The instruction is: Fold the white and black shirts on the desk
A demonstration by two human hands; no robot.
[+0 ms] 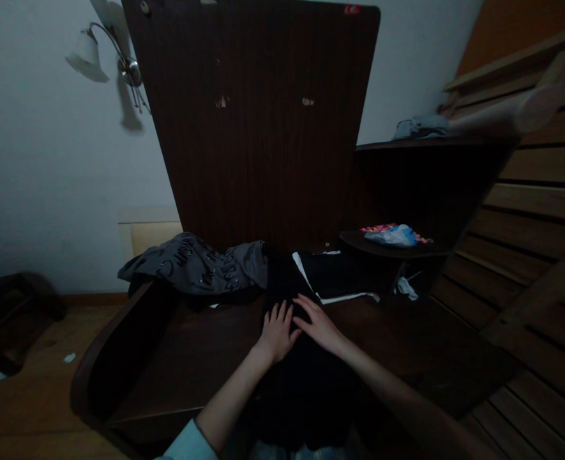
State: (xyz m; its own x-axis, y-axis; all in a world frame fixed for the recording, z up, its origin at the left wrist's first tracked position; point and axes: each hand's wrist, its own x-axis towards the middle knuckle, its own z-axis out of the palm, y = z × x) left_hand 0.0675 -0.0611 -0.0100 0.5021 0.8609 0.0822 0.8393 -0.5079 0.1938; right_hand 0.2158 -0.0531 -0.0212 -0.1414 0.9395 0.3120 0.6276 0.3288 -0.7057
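Observation:
Both my hands lie flat on a black garment (pixel 306 383) spread down the middle of a dark wooden surface (pixel 191 358). My left hand (pixel 277 332) has its fingers stretched out and apart on the cloth. My right hand (pixel 318 322) rests palm down just beside it, its fingertips touching the left hand's fingers. Neither hand grips anything. Behind them lies a folded black piece with a white edge (pixel 339 278). A crumpled grey garment with printed lettering (pixel 200 265) sits at the back left.
A tall dark wooden board (pixel 258 128) stands upright behind the surface. A small shelf at the right holds a colourful plastic bag (pixel 392 235). Wooden slats (pixel 541 211) run along the right. A wall lamp (pixel 119 61) hangs upper left, above the wooden floor (pixel 23 396).

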